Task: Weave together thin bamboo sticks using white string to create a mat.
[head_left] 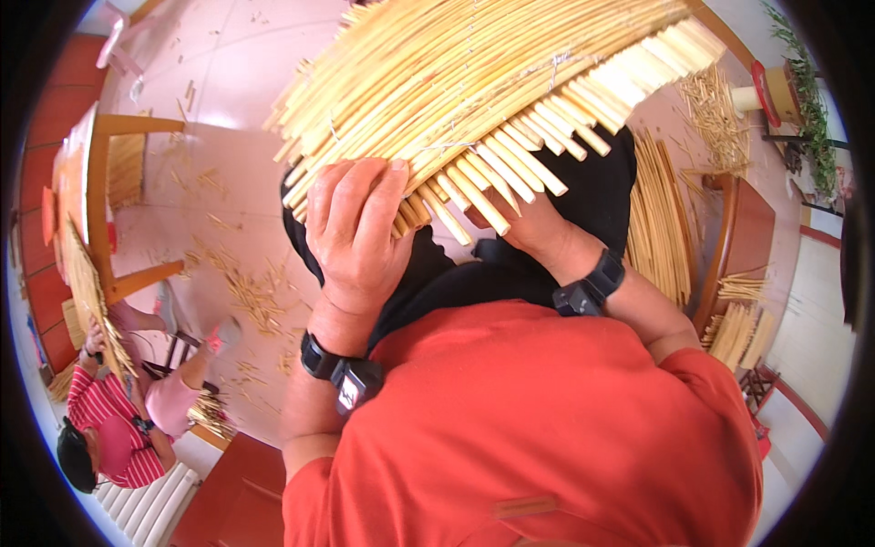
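Curling over the near left edge, the fingers of the left hand [355, 223] grasp a broad, flat mat of straight, straw-yellow, wood-like sticks [456, 100]; the thumb is out of sight, probably pressing from below so that the rim is pinched. The right hand [536, 219] reaches beneath the uneven stick ends that jut from the near edge; its fingers are hidden, so whether it grips or merely props them cannot be told. The mat lies tilted above the black cloth trousers [591, 178] of the seated person, whose lap seems to serve as a rest, leaving the near edge within reach of both hands; thin, pale, thread-like ties [558, 68] cross the sticks, apparently to bind them side by side. Each wrist bears a black, strapped device; beyond the right knee, long yellow sticks [661, 219] lie together beside a reddish-brown wooden chair [740, 232], perhaps kept near for easy picking. Short yellow scraps [251, 292] litter the pink tiled floor [246, 77]; at far left, a co-worker in a red-and-white striped top [137, 460] holds another yellow stick mat [87, 278] upright.
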`<state>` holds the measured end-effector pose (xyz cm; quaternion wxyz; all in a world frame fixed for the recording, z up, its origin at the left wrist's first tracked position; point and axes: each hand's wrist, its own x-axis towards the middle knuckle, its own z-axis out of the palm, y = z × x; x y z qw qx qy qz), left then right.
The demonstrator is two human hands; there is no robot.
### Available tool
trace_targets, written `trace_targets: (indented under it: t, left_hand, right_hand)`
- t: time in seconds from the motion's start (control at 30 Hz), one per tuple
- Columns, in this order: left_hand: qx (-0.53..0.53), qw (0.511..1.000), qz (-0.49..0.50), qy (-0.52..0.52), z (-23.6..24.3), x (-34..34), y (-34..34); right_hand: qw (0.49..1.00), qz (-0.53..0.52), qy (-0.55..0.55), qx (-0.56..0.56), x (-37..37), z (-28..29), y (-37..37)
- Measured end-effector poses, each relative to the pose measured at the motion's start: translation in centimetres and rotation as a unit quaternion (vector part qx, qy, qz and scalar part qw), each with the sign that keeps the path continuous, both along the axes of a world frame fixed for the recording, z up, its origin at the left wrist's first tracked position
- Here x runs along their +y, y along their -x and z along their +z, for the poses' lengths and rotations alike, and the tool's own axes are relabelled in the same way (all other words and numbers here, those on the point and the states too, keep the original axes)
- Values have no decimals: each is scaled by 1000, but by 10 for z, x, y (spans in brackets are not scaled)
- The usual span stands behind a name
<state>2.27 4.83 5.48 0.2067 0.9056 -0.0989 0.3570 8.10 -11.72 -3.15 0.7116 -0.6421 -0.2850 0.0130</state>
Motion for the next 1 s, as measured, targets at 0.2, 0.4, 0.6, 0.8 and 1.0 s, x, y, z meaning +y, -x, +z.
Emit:
trace_targets:
  t: [0.2, 0.4, 0.6, 0.8, 1.0]
  left_hand:
    - [5, 999, -22, -37, -28, 0, 22]
    - [-35, 999, -7, -24, -31, -11, 20]
    - [-43, 999, -10, -16, -31, -8, 17]
    - [-40, 999, -12, 1, -35, -4, 15]
    - [-33, 999, -8, -1, -34, -2, 15]
  right_hand:
    - [890, 156, -36, 426, -22, 10, 28]
    - [977, 70, 176, 102, -33, -21, 28]
    - [913, 179, 15, 368, -31, -18, 27]
    - [866, 124, -95, 476, -10, -3, 37]
    - [917, 153, -3, 367, -13, -16, 35]
